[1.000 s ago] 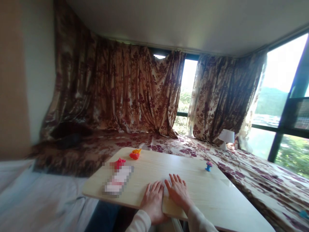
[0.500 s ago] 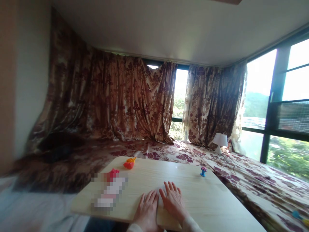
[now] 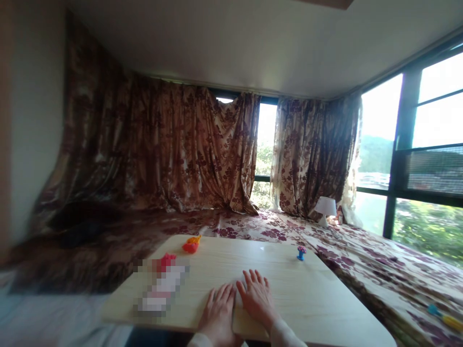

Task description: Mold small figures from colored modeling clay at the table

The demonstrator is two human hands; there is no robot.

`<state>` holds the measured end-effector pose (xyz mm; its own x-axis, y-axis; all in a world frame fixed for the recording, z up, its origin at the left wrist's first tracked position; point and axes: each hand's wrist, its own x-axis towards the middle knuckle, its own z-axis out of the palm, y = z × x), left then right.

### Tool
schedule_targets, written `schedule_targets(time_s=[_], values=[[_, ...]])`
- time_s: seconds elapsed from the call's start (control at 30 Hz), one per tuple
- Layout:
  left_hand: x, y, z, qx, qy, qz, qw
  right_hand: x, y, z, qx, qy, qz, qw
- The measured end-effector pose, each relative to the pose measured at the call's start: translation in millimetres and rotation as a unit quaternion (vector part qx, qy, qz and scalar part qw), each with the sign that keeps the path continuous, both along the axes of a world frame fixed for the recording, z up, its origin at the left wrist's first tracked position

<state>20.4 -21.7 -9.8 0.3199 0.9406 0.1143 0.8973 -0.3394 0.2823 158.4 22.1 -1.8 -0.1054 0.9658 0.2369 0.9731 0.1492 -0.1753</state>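
Note:
My left hand (image 3: 217, 308) lies palm down near the front edge of the light wooden table (image 3: 289, 308), its fingers stretched out. Close beside it my right hand (image 3: 256, 298) rests on the tabletop with fingers spread. Neither holds anything that I can see. Left of my hands is a blurred-out, pale flat item (image 3: 162, 289), with a red piece (image 3: 167, 262) at its far end. A small orange and red toy (image 3: 191, 244) stands at the table's far left. Toward the far right corner is a little blue toy with a pink top (image 3: 301, 253).
Floral cloth (image 3: 354, 262) covers the surface behind and right of the table. A white lamp (image 3: 326, 207) stands on it by the window. A blue and yellow object (image 3: 446, 318) lies at the lower right. Floral curtains (image 3: 188, 149) hang along the back.
The whole view has shifted slightly, so things sit a little further left. My hands stay flat on the table in nearly the same place.

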Motion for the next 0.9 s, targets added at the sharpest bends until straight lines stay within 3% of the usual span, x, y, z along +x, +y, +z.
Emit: schedule_targets(time_s=[0.2,0.4,0.9], values=[[-3.8,3.0,-3.3,-0.010,-0.029,-0.027,0.999,1.9,-2.4,-2.0,0.024,0.004,0.019,1.000],[-2.6,-0.6,-5.3,0.036,-0.038,-0.019,0.998,1.0,-2.2,0.0,0.015,0.003,0.010,1.000],[-1.8,0.2,-4.2,0.029,-0.036,-0.022,0.999,2.7,0.8,-2.8,0.006,0.004,0.016,1.000]])
